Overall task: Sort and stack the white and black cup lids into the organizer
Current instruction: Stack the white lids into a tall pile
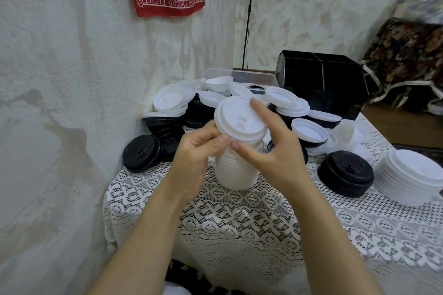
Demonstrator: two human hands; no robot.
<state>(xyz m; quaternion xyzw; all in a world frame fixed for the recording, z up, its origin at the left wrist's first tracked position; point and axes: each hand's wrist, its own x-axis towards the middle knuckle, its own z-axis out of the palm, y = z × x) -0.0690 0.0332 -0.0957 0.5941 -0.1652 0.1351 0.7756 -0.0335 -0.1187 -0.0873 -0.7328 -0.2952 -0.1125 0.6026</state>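
Note:
A tall stack of white lids [236,170] stands in the middle of the lace-covered table [239,218]. Its top white lid [237,118] is tilted. My left hand [194,153] pinches that lid's near rim, and my right hand [266,148] grips it from the right with the index finger on its top. A jumbled pile of white and black lids [191,105] lies behind. The black divided organizer [321,74] stands at the back right. A black lid stack [345,175] and a white lid stack [412,177] sit at the right.
A clear plastic tub [239,74] sits behind the pile, next to the organizer. More black lids [141,153] lie at the table's left edge, close to the wall. A patterned cloth [407,60] covers furniture at the far right.

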